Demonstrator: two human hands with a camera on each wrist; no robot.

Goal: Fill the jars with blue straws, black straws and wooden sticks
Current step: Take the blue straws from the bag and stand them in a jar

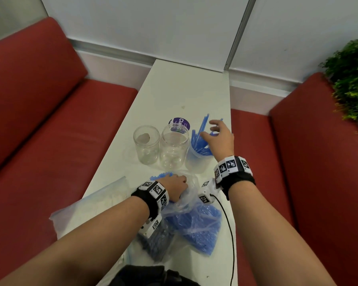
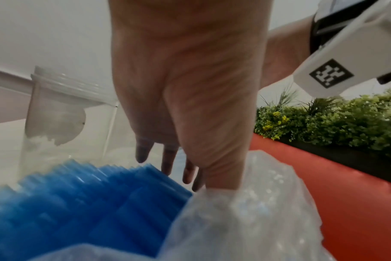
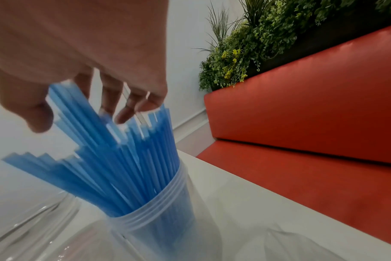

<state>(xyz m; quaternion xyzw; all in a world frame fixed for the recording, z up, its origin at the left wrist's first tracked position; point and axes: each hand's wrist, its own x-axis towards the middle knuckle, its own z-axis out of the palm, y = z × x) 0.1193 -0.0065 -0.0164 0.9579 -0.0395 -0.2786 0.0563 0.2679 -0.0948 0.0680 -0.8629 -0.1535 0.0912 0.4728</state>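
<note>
Your left hand (image 1: 175,187) hides the fingertips inside the plastic bag (image 1: 191,205), your left arm covers part of the dark straws (image 1: 159,242), and the lid (image 1: 180,123) behind the middle jar (image 1: 174,149) shows only partly.

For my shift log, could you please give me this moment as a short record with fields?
jars: three on the table; left jar and middle jar hold no straws; right jar holds blue straws
right hand: open over the straw tops, fingers touching them
left hand: on the bag of blue straws, fingers straight
other supplies: bag of dark straws; bag of pale sticks
lid: purple lid behind the jars
progress: blue straws started; black straws and sticks not yet in jars
</note>
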